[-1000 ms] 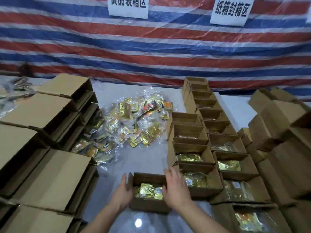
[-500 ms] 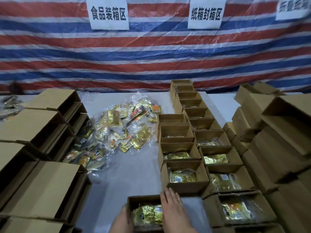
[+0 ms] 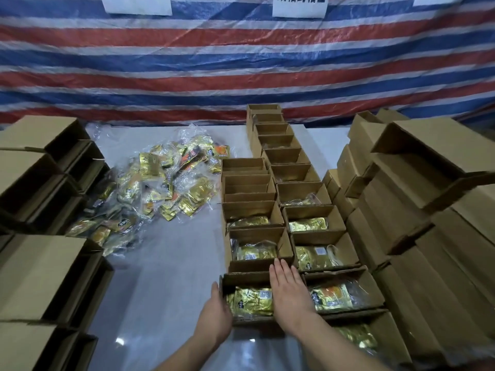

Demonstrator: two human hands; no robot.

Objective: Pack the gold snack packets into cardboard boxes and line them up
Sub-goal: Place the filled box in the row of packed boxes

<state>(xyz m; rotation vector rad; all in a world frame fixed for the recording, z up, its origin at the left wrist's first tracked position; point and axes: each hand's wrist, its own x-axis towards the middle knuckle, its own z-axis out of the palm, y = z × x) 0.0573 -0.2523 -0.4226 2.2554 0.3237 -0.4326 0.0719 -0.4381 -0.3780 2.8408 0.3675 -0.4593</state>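
While both hands are bracketing the nearest cardboard box (image 3: 247, 279), the left hand (image 3: 215, 311) is lying flat against its left wall with straight fingers, its grip wide and holding nothing, and the right hand (image 3: 288, 287) is resting palm down over the box's right edge, fingers straight and together, likewise clasping nothing. Inside this box a gold snack packet (image 3: 253, 301) is lying flat. The box is sitting at the near end of the left row of open boxes (image 3: 250, 210), touching the next box behind it, beside a longer right row (image 3: 297, 172); several boxes in both rows are showing gold packets. A loose heap of packets (image 3: 163, 188) is lying on the white counter (image 3: 171, 263) to the left, and closed cartons (image 3: 40, 274) are standing stacked at both sides.
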